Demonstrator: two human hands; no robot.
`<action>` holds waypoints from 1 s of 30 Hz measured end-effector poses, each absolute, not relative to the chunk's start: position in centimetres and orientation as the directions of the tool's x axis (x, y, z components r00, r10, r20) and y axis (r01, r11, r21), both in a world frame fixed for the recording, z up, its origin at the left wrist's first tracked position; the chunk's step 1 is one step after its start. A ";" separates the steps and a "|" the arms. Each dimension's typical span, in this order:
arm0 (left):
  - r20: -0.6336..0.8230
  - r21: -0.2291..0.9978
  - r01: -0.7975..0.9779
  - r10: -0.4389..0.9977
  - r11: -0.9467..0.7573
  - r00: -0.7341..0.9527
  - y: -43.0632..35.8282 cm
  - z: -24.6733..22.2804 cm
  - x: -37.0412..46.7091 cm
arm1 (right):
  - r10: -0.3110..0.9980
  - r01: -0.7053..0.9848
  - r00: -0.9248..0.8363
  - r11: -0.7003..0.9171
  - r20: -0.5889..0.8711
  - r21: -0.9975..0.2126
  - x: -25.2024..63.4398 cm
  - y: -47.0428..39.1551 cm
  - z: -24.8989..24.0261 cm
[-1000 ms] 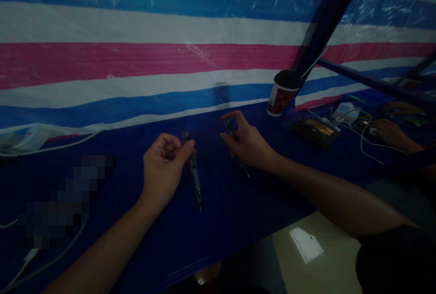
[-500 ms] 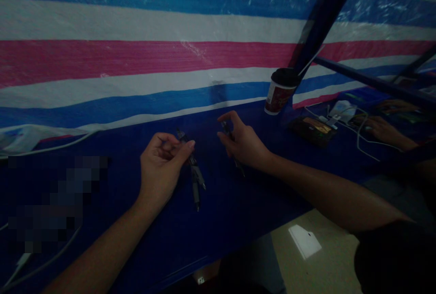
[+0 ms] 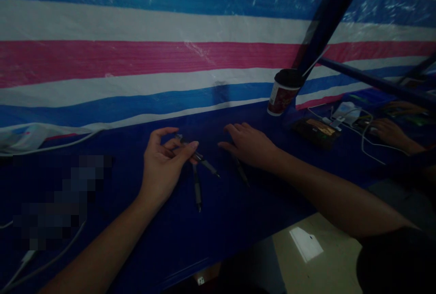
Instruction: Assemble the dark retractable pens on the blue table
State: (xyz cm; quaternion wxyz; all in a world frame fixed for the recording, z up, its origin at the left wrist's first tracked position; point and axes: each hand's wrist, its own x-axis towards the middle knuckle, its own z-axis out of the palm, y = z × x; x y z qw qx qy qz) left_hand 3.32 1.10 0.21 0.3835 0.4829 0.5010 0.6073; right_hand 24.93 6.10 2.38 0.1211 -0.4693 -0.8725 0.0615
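Observation:
My left hand (image 3: 165, 160) pinches a dark pen (image 3: 208, 165) between thumb and fingers, its tip pointing down to the right. Below that hand, a second pen (image 3: 197, 189) lies on the blue table (image 3: 225, 226), its upper end hidden by my fingers. My right hand (image 3: 250, 144) is palm down over the table, thumb apart from the bent fingers. A third pen (image 3: 242, 173) lies under its near side, the upper part covered; the hand does not appear to grip it.
A lidded paper cup (image 3: 284, 94) stands near the striped sheet (image 3: 153, 58). Right of it are a dark box (image 3: 316, 133), white cables (image 3: 366, 144) and another person's hand (image 3: 390, 131). A blue metal post (image 3: 327, 26) slants upward. Pixelated area at left.
The pen in my left hand has swung to the right, away from the pen lying below. My right hand has turned palm down and let go of its pen, which now lies on the table.

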 end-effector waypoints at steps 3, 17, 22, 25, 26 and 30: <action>0.186 0.982 0.024 0.945 -0.186 -0.269 0.9 0.3 3.4 | 0.739 0.664 -0.650 0.665 0.176 -0.340 24.5 4.8 3.5; 0.508 0.644 0.557 0.837 -0.525 0.202 1.0 0.7 0.3 | 0.552 0.362 -0.832 0.478 -0.047 -0.801 25.6 5.9 3.9; 0.489 0.392 0.654 0.748 -0.647 0.448 0.9 1.4 -0.5 | 0.494 0.330 -0.868 0.505 -0.047 -0.797 25.9 6.2 4.2; 0.405 0.391 0.641 0.749 -0.660 0.524 0.9 1.9 -0.5 | 0.461 0.350 -0.887 0.642 -0.021 -0.682 25.7 6.1 4.3; 0.373 0.401 0.639 0.754 -0.657 0.541 0.9 2.1 -0.6 | 0.445 0.363 -0.895 0.682 -0.033 -0.635 25.7 6.1 4.3; 0.261 0.453 0.661 0.798 -0.598 0.543 0.9 2.4 -0.7 | 0.456 0.437 -0.889 0.823 -0.036 -0.363 25.4 5.9 4.4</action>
